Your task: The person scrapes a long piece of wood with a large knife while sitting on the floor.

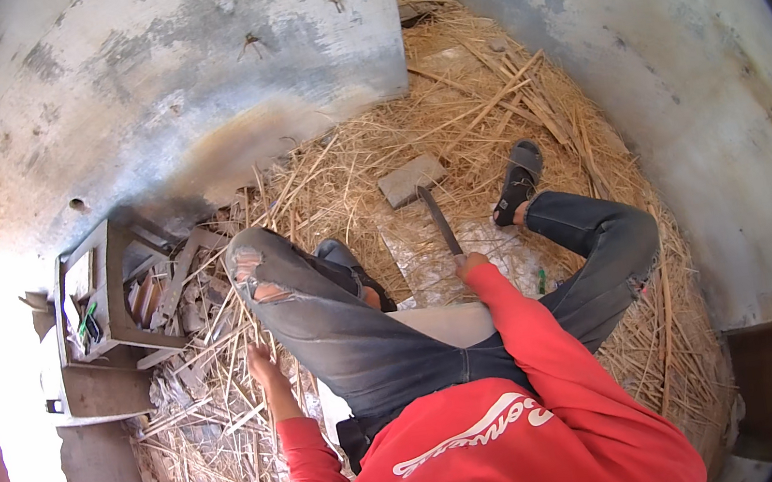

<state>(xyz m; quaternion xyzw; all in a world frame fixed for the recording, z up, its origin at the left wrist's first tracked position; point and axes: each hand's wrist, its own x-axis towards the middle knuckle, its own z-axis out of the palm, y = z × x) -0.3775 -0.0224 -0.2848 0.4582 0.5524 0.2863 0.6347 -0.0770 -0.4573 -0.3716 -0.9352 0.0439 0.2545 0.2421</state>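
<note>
My right hand [471, 263] is closed round the handle of a large knife [440, 218] with a long dark blade. The blade points away from me, and its tip reaches the near edge of a grey-brown block [412, 180] on the floor. Down beside my left knee, my left hand [266, 366] is among pale split bamboo strips [242, 348]. Its fingers are small and blend with the strips, so whether they grip one cannot be made out. Between my legs lies a whitish sheet [419, 271], partly hidden by my right forearm and a pale seat edge [441, 323].
Straw-like shavings and long strips [480, 63] cover the floor. A worn wooden stool-like frame [118, 315] stands at the left with small items on it, scrap wood beside it. Grey walls [187, 62] rise ahead and at the right. A small green object [541, 281] lies near my right thigh.
</note>
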